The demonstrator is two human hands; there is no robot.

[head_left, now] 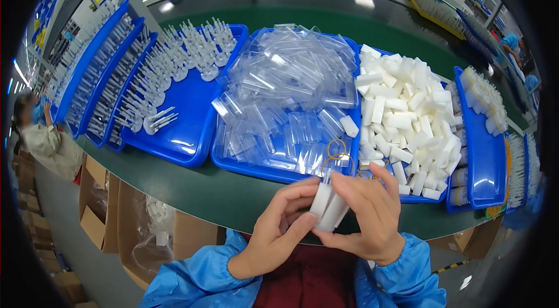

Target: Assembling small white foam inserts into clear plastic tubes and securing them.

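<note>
Low at the table's front edge, my left hand (281,227) and my right hand (372,217) grip white rectangular blocks (326,208) between them. Two or so of these pieces stand side by side, tilted, with fingertips and thumbs closed around them. A thin tan rubber band (336,158) loops up near my right fingers. Just beyond my hands is a blue tray (256,170) heaped with clear plastic sleeves (285,78), one white block lying on its right side. To the right, another tray (416,198) is piled with loose white blocks (402,115). My fingers partly hide the held pieces.
On the left, a blue tray (189,115) holds clusters of thin translucent rods (198,46), with more filled trays stacked beside it. Further blue trays (486,162) stand at the right. Cardboard boxes (131,238) sit below the table's left front. Another person (46,139) is at far left.
</note>
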